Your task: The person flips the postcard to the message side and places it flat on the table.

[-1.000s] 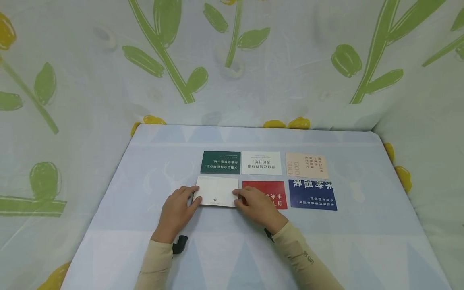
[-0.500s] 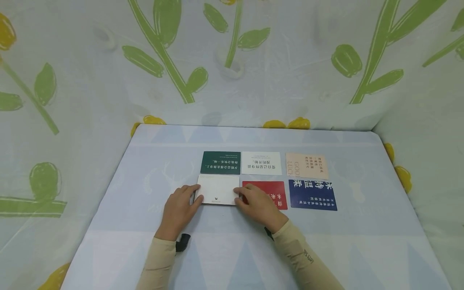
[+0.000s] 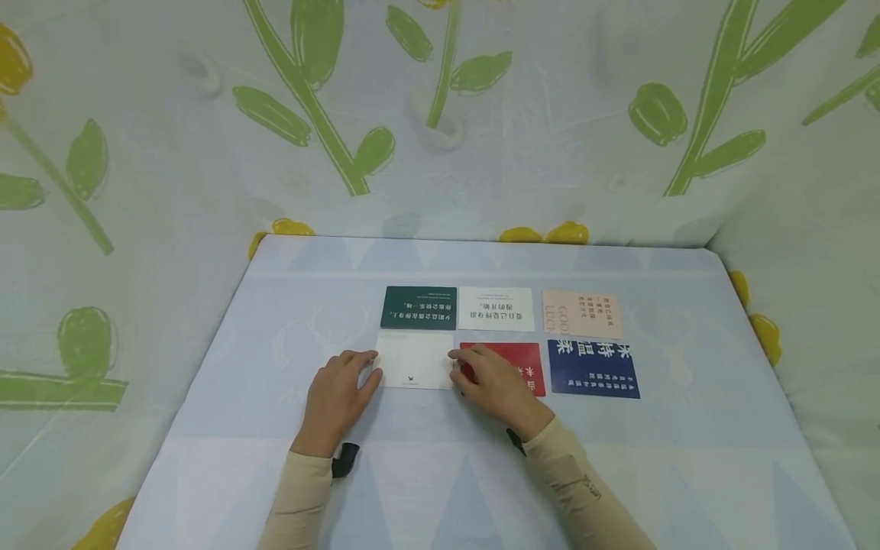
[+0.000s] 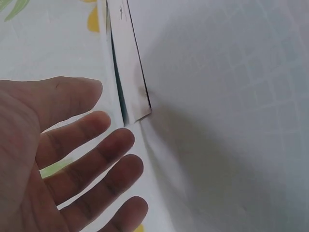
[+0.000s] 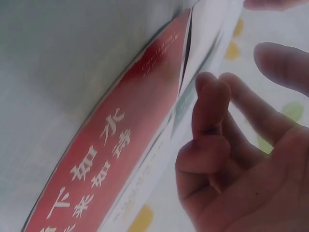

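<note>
A blank-faced white card (image 3: pixel 412 363) with a small dark mark lies flat on the table, just below the green card (image 3: pixel 419 308). At its left edge is my left hand (image 3: pixel 337 399), its thumb and fingers spread and nothing held; in the left wrist view the hand (image 4: pixel 77 159) is beside the card's corner (image 4: pixel 133 72). My right hand (image 3: pixel 500 389) hovers by the card's right edge, over part of the red card (image 3: pixel 516 359). The right wrist view shows its fingers (image 5: pixel 212 106) loosely bent, thumb apart, holding nothing.
A white lettered card (image 3: pixel 496 309) and a pink card (image 3: pixel 583 313) complete the far row, right of the green one. A navy card (image 3: pixel 593 370) lies right of the red. Flower-patterned fabric (image 3: pixel 550 99) walls the table (image 3: pixel 687 458) at the back and sides.
The white card moved slightly away from me, up against the green card, and now lies flat. My right hand has let go and drawn slightly right; my left hand's fingers have also come off it.
</note>
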Demonstrator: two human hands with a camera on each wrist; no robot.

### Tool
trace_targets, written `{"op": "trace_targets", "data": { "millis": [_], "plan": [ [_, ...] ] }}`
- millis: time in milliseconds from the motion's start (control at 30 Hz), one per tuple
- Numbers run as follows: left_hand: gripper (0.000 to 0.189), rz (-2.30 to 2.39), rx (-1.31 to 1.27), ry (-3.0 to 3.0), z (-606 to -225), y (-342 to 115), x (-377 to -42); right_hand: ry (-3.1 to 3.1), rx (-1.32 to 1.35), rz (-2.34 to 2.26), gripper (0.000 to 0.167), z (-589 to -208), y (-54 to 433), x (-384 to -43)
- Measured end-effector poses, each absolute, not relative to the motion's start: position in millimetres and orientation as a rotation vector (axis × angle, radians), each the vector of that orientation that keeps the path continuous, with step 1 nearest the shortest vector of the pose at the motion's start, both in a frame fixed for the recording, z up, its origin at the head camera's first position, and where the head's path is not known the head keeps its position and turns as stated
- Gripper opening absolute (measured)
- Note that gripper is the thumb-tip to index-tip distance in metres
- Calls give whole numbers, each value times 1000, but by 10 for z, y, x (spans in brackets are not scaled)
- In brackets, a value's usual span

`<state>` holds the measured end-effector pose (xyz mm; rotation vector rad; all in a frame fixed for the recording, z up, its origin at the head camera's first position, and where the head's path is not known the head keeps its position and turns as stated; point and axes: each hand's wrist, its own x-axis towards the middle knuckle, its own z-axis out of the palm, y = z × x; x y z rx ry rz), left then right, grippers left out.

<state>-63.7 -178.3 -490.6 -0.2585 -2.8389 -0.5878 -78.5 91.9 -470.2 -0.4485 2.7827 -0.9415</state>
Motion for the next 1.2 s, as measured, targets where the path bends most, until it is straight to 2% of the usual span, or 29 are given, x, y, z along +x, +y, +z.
{"op": "trace_targets", "data": {
  "millis": [400,1200],
  "plan": [
    [31,-701,-503,-2690,-4892,-1618,-713,2854,-555,-1137,28,-4616,1078,-762],
    [44,-710,-610,-2795,-4859,-1213,-859,3006,-450,-1139,37,-4632,1785,-638]
  ]
}}
